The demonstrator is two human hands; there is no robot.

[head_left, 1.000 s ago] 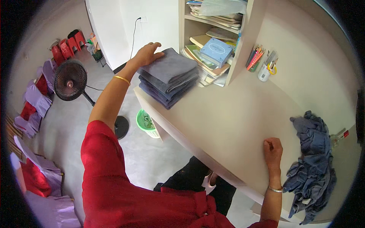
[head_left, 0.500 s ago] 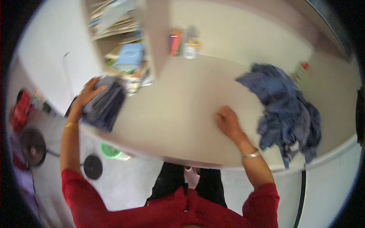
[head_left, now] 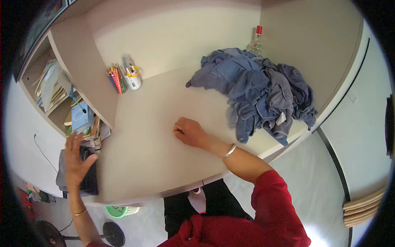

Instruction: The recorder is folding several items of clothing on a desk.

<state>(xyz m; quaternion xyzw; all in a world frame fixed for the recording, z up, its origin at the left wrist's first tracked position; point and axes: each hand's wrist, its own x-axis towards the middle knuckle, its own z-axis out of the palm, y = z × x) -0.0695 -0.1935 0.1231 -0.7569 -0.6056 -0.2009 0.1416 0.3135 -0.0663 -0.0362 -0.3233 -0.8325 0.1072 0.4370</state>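
My left hand (head_left: 75,160) lies flat, fingers spread, on a stack of folded grey-blue cloths (head_left: 84,176) at the desk's left end. My right hand (head_left: 188,131) rests on the beige desk (head_left: 152,123) near its middle, fingers curled loosely, holding nothing. A heap of crumpled blue-grey cloths (head_left: 263,92) lies to the right of that hand, about a hand's length away. I wear red sleeves and a bangle on each wrist.
A white cup with pencils and pens (head_left: 127,77) stands at the back left. Shelves with books and papers (head_left: 70,109) sit at the left. A clear bottle with a red cap (head_left: 256,41) stands behind the heap. A green basket (head_left: 121,211) and a fan base (head_left: 111,233) are on the floor.
The view has swung from the left end of the desk toward its right. My left hand stays on the folded stack. My right hand rests closer to the desk's middle.
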